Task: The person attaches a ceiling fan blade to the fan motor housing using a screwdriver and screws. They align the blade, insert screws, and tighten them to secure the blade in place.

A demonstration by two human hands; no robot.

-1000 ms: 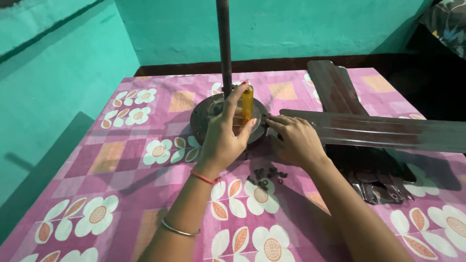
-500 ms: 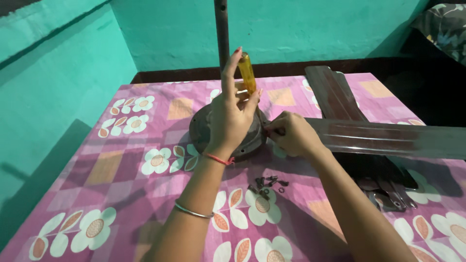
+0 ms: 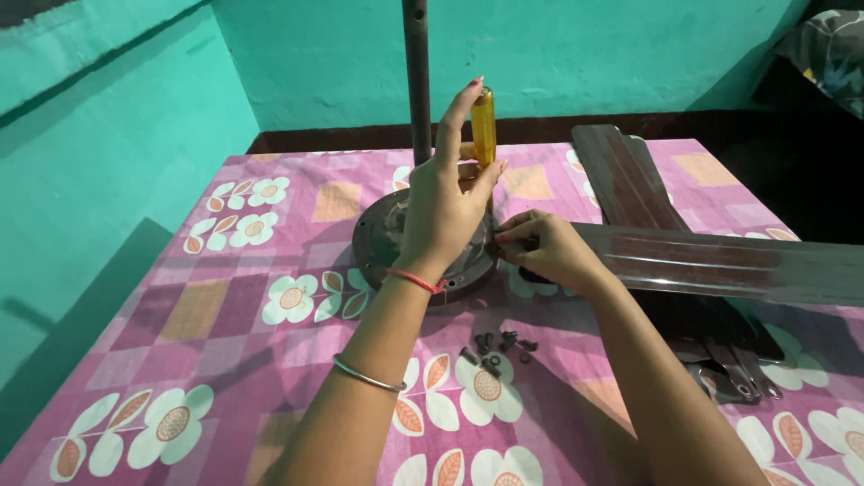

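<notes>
My left hand [image 3: 447, 205] grips a screwdriver with a yellow handle [image 3: 483, 126], held upright over the round dark motor housing of a ceiling fan [image 3: 382, 237]. The fan's metal down rod [image 3: 417, 72] rises beside my fingers. At the housing's right edge my right hand [image 3: 551, 251] pinches the root of a dark brown fan blade [image 3: 720, 265] that reaches out to the right. What lies between those fingertips is hidden.
A pile of small dark screws [image 3: 498, 346] lies on the pink flowered cloth [image 3: 207, 315] near my right forearm. Further brown blades [image 3: 625, 175] are stacked at the right, their metal brackets [image 3: 733, 378] near the front. Teal walls close the left and back.
My left hand has lifted the screwdriver from a low tilt to upright above the housing. My right hand has stayed at the blade's root.
</notes>
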